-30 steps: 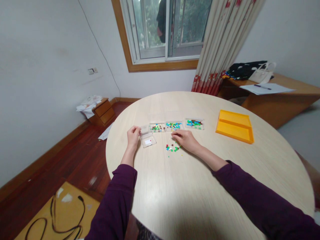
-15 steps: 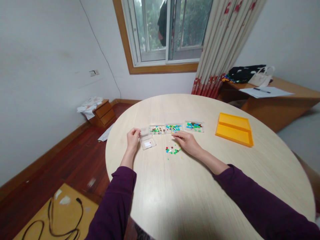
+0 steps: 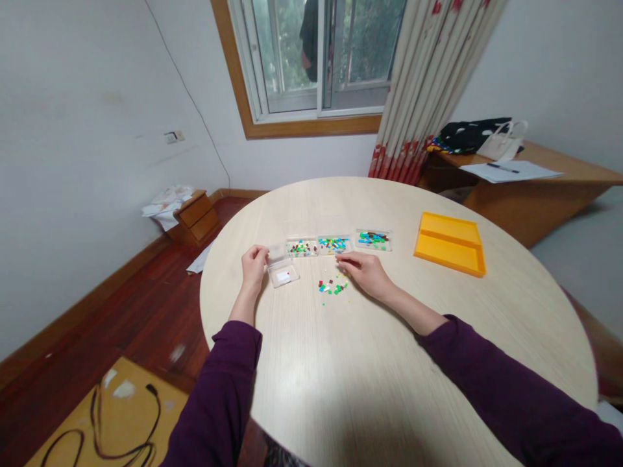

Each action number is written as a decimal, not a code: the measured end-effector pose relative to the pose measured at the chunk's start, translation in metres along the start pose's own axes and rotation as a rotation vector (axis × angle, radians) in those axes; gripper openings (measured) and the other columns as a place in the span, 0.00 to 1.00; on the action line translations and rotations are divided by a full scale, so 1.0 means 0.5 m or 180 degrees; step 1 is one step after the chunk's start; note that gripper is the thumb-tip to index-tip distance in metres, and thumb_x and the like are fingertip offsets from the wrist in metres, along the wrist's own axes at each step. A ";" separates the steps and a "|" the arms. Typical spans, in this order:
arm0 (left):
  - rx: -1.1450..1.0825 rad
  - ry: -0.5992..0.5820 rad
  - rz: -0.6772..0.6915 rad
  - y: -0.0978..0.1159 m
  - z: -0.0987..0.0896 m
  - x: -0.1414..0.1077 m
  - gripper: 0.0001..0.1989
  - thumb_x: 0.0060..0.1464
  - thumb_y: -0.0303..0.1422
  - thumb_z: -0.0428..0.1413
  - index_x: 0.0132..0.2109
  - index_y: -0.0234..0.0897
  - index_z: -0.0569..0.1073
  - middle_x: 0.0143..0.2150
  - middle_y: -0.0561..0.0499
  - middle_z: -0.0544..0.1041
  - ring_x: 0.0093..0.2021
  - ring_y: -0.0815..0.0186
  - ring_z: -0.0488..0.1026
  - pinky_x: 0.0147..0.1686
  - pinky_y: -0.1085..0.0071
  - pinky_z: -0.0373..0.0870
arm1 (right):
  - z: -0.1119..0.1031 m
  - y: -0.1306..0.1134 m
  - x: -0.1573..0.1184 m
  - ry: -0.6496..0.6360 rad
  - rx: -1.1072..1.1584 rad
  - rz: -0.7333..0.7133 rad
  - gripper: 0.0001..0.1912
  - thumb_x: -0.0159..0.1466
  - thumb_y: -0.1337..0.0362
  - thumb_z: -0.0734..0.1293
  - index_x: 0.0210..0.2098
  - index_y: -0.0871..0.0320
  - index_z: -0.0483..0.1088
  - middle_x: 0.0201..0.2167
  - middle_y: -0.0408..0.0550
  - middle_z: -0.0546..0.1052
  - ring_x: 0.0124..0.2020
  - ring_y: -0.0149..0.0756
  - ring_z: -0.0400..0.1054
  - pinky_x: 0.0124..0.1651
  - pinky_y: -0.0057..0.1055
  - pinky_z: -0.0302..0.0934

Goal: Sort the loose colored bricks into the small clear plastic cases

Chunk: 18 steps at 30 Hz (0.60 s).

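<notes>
My left hand (image 3: 254, 265) is closed at the raised clear lid (image 3: 278, 253) of a small box (image 3: 283, 275), its fingertips on the lid's left edge. A white label and a tiny red piece lie in that box. My right hand (image 3: 363, 269) is pinched above the table, just below the middle box; whatever is between its fingertips is too small to name. Under it lies a loose pile of small coloured pieces (image 3: 335, 288). Behind are three clear boxes of coloured pieces: left (image 3: 302, 248), middle (image 3: 333, 244) and right (image 3: 373, 239).
A yellow two-part tray (image 3: 450, 244) lies on the right of the round table (image 3: 389, 363). Beyond the table stand a desk (image 3: 549, 194) with a white bag (image 3: 501, 143) and papers, and a small wooden cabinet (image 3: 197, 217) at the left.
The view has shifted slightly, so everything sits a little higher and further left. My right hand's fingertips have moved slightly relative to the boxes. My left hand stays at the lid.
</notes>
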<state>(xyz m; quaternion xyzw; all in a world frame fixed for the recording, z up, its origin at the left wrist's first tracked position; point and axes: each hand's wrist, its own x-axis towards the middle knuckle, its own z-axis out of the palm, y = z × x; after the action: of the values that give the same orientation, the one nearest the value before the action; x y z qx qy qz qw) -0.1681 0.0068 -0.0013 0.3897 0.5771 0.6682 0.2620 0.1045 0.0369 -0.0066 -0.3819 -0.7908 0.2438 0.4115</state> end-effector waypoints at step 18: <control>-0.0028 -0.0024 -0.0035 -0.004 -0.003 0.003 0.06 0.40 0.30 0.54 0.20 0.36 0.67 0.18 0.56 0.64 0.22 0.72 0.60 0.23 0.75 0.55 | -0.030 -0.002 -0.002 0.0156 -0.0058 0.0064 0.11 0.61 0.63 0.63 0.34 0.58 0.76 0.34 0.50 0.80 0.35 0.38 0.73 0.42 0.35 0.66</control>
<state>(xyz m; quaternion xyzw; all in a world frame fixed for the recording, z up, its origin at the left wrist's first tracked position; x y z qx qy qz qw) -0.1702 0.0075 -0.0029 0.3878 0.5753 0.6679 0.2695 0.1173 0.0367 0.0017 -0.3994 -0.7788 0.2313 0.4248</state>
